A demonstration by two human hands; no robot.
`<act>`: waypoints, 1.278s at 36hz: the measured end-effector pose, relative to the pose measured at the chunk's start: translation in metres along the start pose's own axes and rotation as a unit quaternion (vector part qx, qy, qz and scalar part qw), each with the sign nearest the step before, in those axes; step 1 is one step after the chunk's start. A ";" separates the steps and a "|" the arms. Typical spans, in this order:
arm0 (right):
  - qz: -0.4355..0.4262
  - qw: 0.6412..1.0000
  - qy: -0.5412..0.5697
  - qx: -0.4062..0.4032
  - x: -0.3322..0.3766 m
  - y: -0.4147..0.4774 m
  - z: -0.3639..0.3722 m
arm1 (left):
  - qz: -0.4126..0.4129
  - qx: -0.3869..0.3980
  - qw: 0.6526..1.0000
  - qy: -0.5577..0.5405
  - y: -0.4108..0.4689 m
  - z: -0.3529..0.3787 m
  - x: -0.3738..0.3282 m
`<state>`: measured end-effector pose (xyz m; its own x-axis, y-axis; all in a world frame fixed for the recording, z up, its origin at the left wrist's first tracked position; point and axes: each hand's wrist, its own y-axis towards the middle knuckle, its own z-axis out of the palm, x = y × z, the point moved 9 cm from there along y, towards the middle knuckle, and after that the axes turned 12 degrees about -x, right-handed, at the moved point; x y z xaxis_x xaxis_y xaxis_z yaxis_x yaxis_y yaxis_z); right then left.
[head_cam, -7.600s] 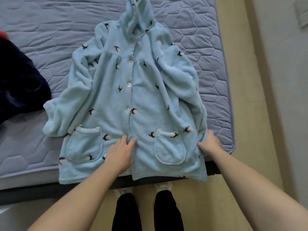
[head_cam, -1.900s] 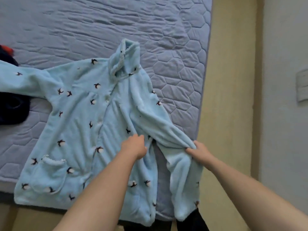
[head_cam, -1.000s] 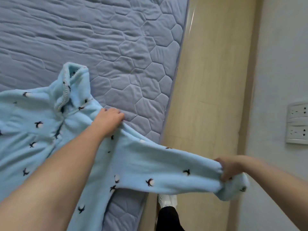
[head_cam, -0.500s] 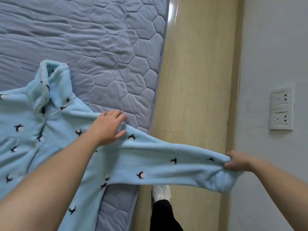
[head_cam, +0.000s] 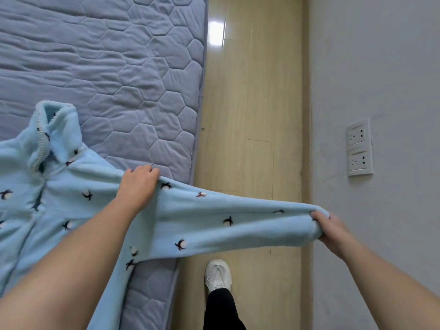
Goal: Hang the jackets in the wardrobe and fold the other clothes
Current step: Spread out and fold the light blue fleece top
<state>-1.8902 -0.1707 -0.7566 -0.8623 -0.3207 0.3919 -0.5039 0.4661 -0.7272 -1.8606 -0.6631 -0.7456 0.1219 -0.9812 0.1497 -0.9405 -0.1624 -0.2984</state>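
Mattress (head_cam: 107, 55), blue robe (head_cam: 71, 198), R hand (head_cam: 333, 229) grips cuff (head_cam: 306, 225)

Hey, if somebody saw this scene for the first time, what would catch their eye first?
The pale blue fleece robe with small dark bird prints, lying at the left on the grey quilted mattress. One sleeve is stretched out over the wooden floor, the left hand gripping its shoulder end and the right hand gripping the cuff near the wall.
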 end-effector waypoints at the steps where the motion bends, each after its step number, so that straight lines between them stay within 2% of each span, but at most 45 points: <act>1: -0.004 1.000 -0.004 -0.028 -0.005 0.001 -0.003 | 0.000 -0.002 1.000 -0.001 0.000 0.000 0.000; 4: -0.058 0.992 -0.069 -0.091 -0.007 0.001 -0.006 | -0.002 -0.021 1.000 0.000 0.000 -0.004 0.000; 7: -0.113 0.968 -0.197 -0.109 -0.006 -0.001 0.000 | -0.077 -0.015 0.996 -0.031 -0.005 -0.006 0.006; 10: -0.131 0.945 -0.292 -0.063 -0.009 -0.009 0.019 | -0.167 0.051 0.979 -0.109 -0.021 0.002 0.006; 12: -0.150 0.929 -0.336 -0.037 -0.006 -0.023 0.036 | -0.192 0.067 0.965 -0.164 -0.033 0.001 0.004; 16: -0.208 0.888 -0.407 0.040 0.007 -0.073 0.096 | -0.159 0.062 0.969 -0.181 -0.055 -0.015 0.008; 20: -0.273 0.846 -0.443 0.117 0.024 -0.145 0.170 | -0.149 0.049 0.969 -0.189 -0.078 -0.034 0.045; 24: -0.344 0.811 -0.445 0.161 0.045 -0.226 0.243 | -0.180 0.048 0.963 -0.196 -0.110 -0.046 0.112; 29: -0.413 0.765 -0.464 0.173 0.064 -0.326 0.321 | -0.210 0.079 0.957 -0.185 -0.165 -0.039 0.208; 35: -0.421 0.735 -0.498 0.186 0.057 -0.432 0.406 | -0.210 0.121 0.953 -0.181 -0.243 -0.014 0.332; 40: -0.416 0.729 -0.518 0.164 0.044 -0.523 0.490 | -0.211 0.117 0.953 -0.181 -0.314 0.011 0.463; 46: -0.440 0.694 -0.540 0.183 0.028 -0.608 0.608 | -0.283 0.094 0.933 -0.200 -0.397 0.061 0.595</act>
<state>-1.5769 -0.9640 -0.6458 0.4114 -0.8711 0.2681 -0.5946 -0.4795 -0.6454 -1.3954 -1.1884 -0.5952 0.7266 -0.6868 -0.0190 -0.6218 -0.6455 -0.4435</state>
